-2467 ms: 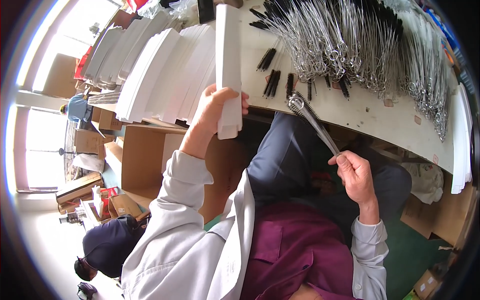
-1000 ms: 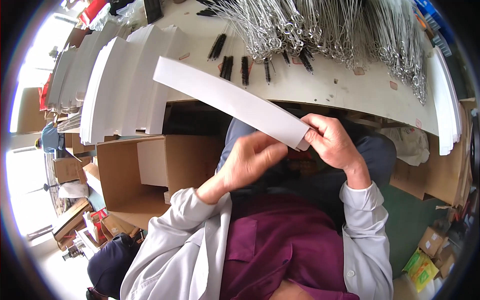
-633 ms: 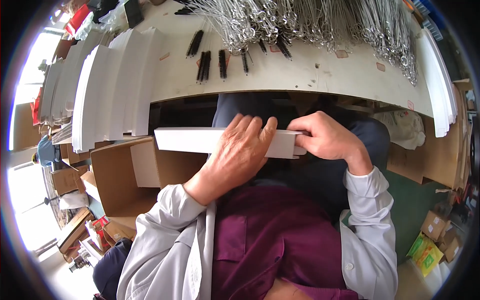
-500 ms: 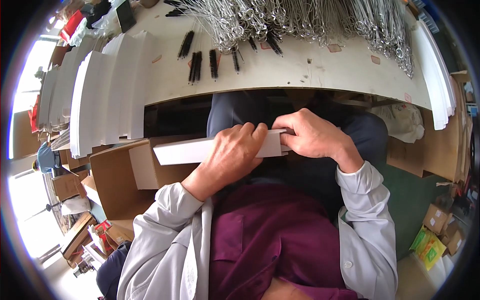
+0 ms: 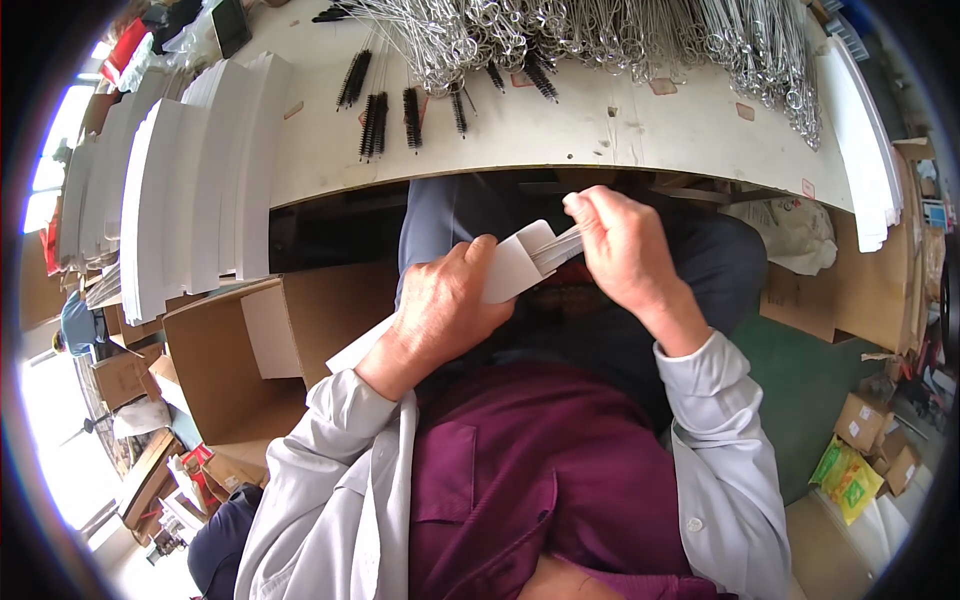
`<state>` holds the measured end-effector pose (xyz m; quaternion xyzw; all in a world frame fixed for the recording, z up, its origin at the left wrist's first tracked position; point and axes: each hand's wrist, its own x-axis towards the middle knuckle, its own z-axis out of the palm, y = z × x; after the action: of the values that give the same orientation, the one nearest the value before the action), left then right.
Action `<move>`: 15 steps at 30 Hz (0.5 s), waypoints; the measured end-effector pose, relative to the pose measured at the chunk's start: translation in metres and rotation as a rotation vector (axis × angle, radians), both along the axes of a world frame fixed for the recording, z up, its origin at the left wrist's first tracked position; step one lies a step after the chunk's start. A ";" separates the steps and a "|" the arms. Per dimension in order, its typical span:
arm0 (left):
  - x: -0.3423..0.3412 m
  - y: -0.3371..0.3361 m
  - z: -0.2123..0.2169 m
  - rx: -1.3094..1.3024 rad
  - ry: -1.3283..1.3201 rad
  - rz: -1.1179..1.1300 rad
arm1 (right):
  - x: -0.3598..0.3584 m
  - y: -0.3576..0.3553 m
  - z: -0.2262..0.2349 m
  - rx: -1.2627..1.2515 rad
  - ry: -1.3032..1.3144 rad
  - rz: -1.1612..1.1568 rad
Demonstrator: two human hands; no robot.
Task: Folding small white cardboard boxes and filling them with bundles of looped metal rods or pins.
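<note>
My left hand (image 5: 440, 305) is closed round a long, narrow white cardboard box (image 5: 512, 268), held at a slant over my lap. Its upper right end is open, with a flap standing up. Several thin metal wires (image 5: 560, 250) stick out of that opening. Closed on their outer ends is my right hand (image 5: 630, 240), just beyond the box; what lies inside the box is hidden. On the table ahead lies a large heap of metal wire handles with looped ends (image 5: 600, 45), and several black bristle brushes (image 5: 412, 120) lie at its near side.
Stacks of flat white boxes (image 5: 200, 170) stand at the table's left, with more white ones (image 5: 868, 150) at its right edge. An open brown carton (image 5: 235, 360) sits left of my lap. The table's front edge (image 5: 540, 168) runs above my knees.
The white box has tilted, its open end rising. My right hand has drawn back from that end and up, and the wires now show between it and the box.
</note>
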<state>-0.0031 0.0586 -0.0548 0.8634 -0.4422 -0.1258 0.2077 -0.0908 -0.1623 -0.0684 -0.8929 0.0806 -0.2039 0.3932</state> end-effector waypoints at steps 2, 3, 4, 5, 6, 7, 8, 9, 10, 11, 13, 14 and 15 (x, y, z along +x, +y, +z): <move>-0.002 -0.005 -0.003 -0.017 0.005 0.012 | 0.001 0.014 -0.006 0.036 -0.021 0.051; -0.001 -0.005 -0.004 -0.018 0.007 0.014 | 0.001 0.018 -0.006 0.138 -0.029 0.048; -0.001 -0.005 -0.004 -0.006 0.001 0.024 | 0.001 0.021 -0.006 0.240 -0.037 0.045; 0.000 -0.005 -0.005 0.007 -0.004 0.034 | -0.001 0.021 -0.009 0.331 -0.004 0.002; 0.000 -0.005 -0.006 0.005 -0.001 0.037 | -0.003 0.020 -0.011 0.422 0.030 -0.041; 0.000 -0.004 -0.007 0.004 -0.010 0.049 | -0.004 0.017 -0.011 0.545 0.073 -0.069; 0.000 -0.003 -0.008 0.003 -0.020 0.060 | -0.007 0.016 -0.008 0.655 0.094 -0.088; 0.000 -0.002 -0.010 0.002 -0.017 0.061 | -0.009 0.015 -0.004 0.695 0.138 -0.086; -0.001 -0.002 -0.011 -0.004 -0.014 0.068 | -0.010 0.014 -0.003 0.734 0.181 -0.084; -0.001 -0.001 -0.012 -0.010 -0.011 0.075 | -0.011 0.015 -0.003 0.733 0.184 -0.084; -0.001 -0.002 -0.012 -0.008 -0.011 0.072 | -0.014 0.018 -0.003 0.737 0.123 -0.112; -0.001 -0.003 -0.011 -0.004 -0.015 0.072 | -0.014 0.021 -0.004 0.735 0.125 -0.115; -0.001 -0.004 -0.011 -0.004 -0.014 0.069 | -0.013 0.026 -0.006 0.616 0.066 -0.121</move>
<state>-0.0041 0.0546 -0.0663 0.8785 -0.4139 -0.1117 0.2108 -0.1034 -0.1367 -0.0744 -0.7317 0.2041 -0.1641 0.6294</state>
